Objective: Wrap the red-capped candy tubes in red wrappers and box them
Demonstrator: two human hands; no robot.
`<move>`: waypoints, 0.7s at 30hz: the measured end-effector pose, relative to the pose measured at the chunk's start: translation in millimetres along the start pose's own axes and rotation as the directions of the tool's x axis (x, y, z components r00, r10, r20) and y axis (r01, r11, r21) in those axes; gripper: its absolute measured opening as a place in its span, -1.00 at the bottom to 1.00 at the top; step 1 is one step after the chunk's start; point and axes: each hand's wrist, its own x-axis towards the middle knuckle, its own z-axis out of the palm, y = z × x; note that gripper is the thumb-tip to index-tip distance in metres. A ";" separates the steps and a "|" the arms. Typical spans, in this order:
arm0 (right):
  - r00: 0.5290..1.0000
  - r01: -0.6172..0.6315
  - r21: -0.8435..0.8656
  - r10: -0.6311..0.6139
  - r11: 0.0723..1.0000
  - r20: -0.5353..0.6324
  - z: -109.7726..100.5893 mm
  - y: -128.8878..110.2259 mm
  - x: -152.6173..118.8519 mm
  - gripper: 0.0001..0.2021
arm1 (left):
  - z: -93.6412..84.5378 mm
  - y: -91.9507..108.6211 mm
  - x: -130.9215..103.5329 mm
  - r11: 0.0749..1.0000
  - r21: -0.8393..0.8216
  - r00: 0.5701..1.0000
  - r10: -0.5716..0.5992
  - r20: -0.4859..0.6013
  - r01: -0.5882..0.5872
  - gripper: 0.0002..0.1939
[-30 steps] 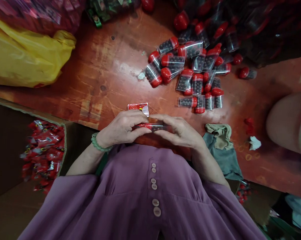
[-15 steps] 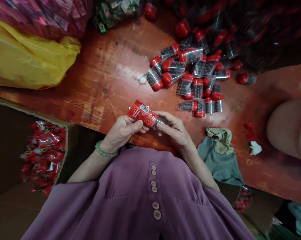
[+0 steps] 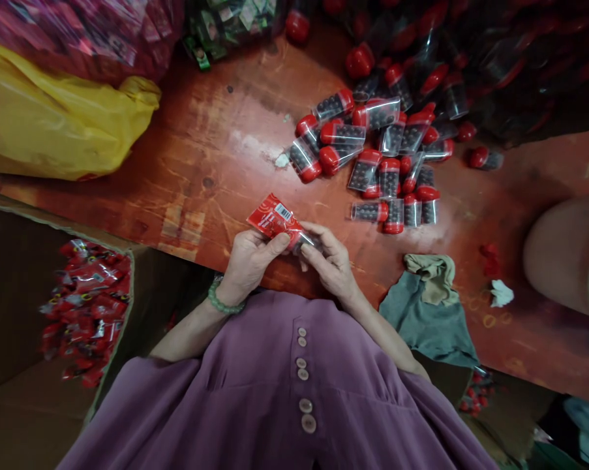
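Between my two hands, near the table's front edge, is a red plastic packet (image 3: 274, 215) with a white barcode label, its flat end pointing up and left. My left hand (image 3: 255, 258), with a green bead bracelet at the wrist, pinches the packet's lower middle between thumb and fingers. At the packet's other end, my right hand (image 3: 327, 258) is closed on its clear, dark-looking part, which the fingers partly cover. Beyond my right hand lies a cluster of clear tubes with red caps and dark beads (image 3: 365, 171).
A yellow bag (image 3: 54, 117) lies at the back left. Red packets (image 3: 91, 281) fill part of a cardboard box (image 3: 122, 313) at the left. Right of my hands are a grey-green cloth (image 3: 421, 320), white scrap (image 3: 500, 293) and a pale bucket (image 3: 563, 251).
My hands have drawn closer together around the packet. The left thumb has slid right along it, and the right hand has shifted slightly left.
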 end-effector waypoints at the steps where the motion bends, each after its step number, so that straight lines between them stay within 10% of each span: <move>1: 1.000 0.010 -0.016 -0.010 1.000 -0.004 0.7 0.1 0.2 -0.59 | 0.5 0.6 0.2 1.000 -0.019 1.000 0.012 0.000 -0.012 -0.62; 21: 0.938 0.307 -0.477 -0.347 0.824 0.004 -0.9 4.3 13.7 -0.58 | 13.5 -0.3 14.9 0.994 -0.085 0.989 0.054 -0.139 -0.067 -0.63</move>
